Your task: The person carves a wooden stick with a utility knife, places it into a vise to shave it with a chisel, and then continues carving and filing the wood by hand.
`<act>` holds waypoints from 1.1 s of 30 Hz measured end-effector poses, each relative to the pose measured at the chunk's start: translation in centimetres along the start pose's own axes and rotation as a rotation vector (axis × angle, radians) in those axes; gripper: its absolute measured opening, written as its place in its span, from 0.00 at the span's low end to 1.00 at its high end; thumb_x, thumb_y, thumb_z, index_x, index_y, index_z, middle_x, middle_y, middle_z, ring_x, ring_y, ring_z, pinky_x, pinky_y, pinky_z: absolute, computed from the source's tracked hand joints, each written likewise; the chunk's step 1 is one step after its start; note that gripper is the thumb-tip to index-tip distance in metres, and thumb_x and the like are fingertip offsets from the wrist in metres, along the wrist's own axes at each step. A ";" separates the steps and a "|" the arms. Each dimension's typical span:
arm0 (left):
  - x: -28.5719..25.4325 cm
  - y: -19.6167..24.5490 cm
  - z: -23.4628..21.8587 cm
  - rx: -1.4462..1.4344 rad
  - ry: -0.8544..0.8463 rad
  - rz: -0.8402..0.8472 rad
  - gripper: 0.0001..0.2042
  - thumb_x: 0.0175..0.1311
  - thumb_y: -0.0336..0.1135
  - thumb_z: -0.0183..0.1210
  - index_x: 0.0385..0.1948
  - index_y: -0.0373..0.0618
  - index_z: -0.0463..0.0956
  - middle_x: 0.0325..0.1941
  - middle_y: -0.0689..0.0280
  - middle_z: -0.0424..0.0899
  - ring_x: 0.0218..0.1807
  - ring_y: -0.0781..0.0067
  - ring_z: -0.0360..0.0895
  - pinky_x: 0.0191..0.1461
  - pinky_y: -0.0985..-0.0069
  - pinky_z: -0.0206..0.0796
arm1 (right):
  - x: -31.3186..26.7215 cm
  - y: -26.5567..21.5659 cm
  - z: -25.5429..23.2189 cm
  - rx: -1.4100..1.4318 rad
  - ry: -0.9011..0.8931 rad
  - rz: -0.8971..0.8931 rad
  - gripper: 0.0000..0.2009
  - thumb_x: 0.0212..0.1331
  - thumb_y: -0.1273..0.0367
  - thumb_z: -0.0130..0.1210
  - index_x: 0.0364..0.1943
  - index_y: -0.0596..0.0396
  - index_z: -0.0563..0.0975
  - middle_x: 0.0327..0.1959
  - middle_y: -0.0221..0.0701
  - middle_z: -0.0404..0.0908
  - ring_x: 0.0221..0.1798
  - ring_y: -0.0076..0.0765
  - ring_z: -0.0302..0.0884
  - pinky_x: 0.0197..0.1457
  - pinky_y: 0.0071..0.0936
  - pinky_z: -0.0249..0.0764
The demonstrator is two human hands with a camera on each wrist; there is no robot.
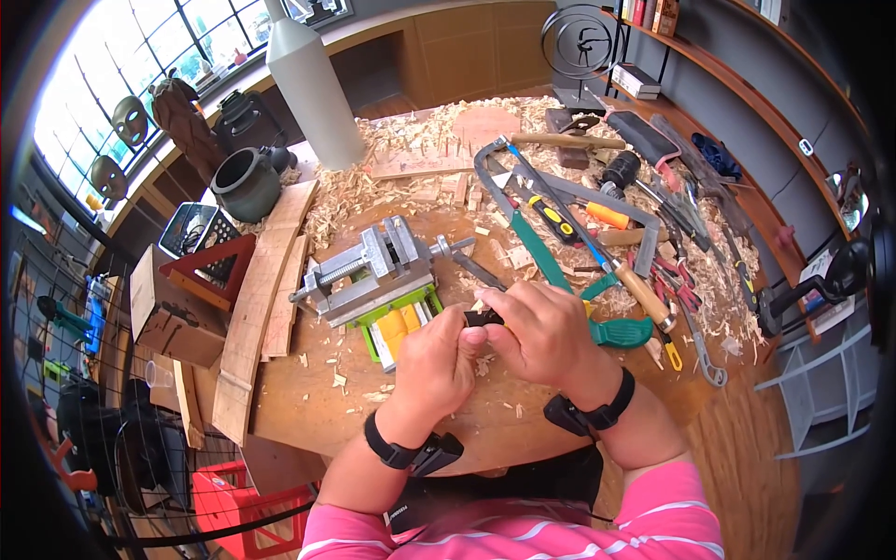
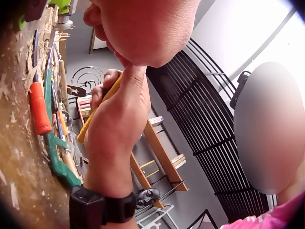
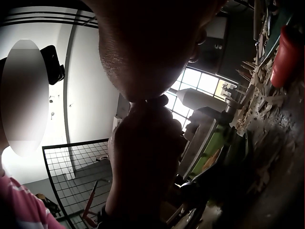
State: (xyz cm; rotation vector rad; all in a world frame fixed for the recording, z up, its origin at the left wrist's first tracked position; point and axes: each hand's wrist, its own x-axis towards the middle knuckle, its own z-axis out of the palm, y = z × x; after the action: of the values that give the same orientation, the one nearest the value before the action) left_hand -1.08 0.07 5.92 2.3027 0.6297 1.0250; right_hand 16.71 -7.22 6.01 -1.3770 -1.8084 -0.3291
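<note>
Both hands meet above the front of the workbench [image 1: 504, 420]. My left hand [image 1: 434, 359] has curled fingers and pinches a small dark piece [image 1: 483, 319] at the fingertips. My right hand [image 1: 551, 336] comes up against that piece from the other side. In the left wrist view the right hand grips a long yellow handle [image 2: 86, 128] along its palm; its kind is hidden by the fingers. A metal bench vise [image 1: 378, 266] stands just beyond the left hand. Near the hands, in the left wrist view, lies a tool with a red handle [image 2: 40, 109].
A green-framed bow saw [image 1: 539, 252] and a wooden-handled hacksaw [image 1: 644, 297] lie to the right among other tools. Wood shavings [image 1: 411, 140] cover the back. Long wooden boards [image 1: 266, 308] lie at left, beside a cardboard box [image 1: 173, 322]. A tall grey bottle [image 1: 313, 89] stands behind.
</note>
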 end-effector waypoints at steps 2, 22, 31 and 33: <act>0.1 0.2 0.0 0.022 0.009 0.007 0.12 0.78 0.38 0.57 0.36 0.39 0.75 0.27 0.49 0.77 0.30 0.39 0.79 0.32 0.54 0.68 | 0.0 -0.3 0.0 -0.031 0.016 0.001 0.18 0.71 0.59 0.60 0.55 0.55 0.82 0.34 0.35 0.80 0.33 0.47 0.82 0.36 0.41 0.78; 0.0 -0.1 1.3 -0.851 -0.132 -0.482 0.11 0.86 0.38 0.48 0.55 0.42 0.76 0.36 0.73 0.77 0.31 0.87 0.68 0.34 0.85 0.62 | 0.1 1.4 -0.2 0.065 0.015 0.097 0.15 0.69 0.58 0.62 0.49 0.53 0.82 0.35 0.37 0.82 0.35 0.49 0.85 0.36 0.42 0.79; -0.3 -0.6 0.8 -0.625 -0.148 -0.458 0.11 0.86 0.35 0.49 0.51 0.38 0.78 0.35 0.70 0.79 0.33 0.83 0.72 0.36 0.79 0.67 | 0.0 0.6 0.0 -0.011 -0.057 0.060 0.19 0.68 0.59 0.63 0.55 0.57 0.82 0.38 0.38 0.83 0.37 0.47 0.86 0.37 0.41 0.81; -0.2 -0.5 0.6 -0.567 -0.156 -0.426 0.11 0.85 0.34 0.49 0.52 0.36 0.78 0.34 0.69 0.79 0.33 0.81 0.72 0.37 0.77 0.67 | -0.1 0.6 0.0 -0.013 -0.057 0.053 0.19 0.68 0.60 0.63 0.56 0.57 0.82 0.39 0.38 0.83 0.37 0.47 0.86 0.38 0.40 0.81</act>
State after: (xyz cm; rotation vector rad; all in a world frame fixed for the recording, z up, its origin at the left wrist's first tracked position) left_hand -0.82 0.12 5.17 1.6427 0.6311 0.6974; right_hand 17.27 -7.03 5.77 -1.4540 -1.8156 -0.2770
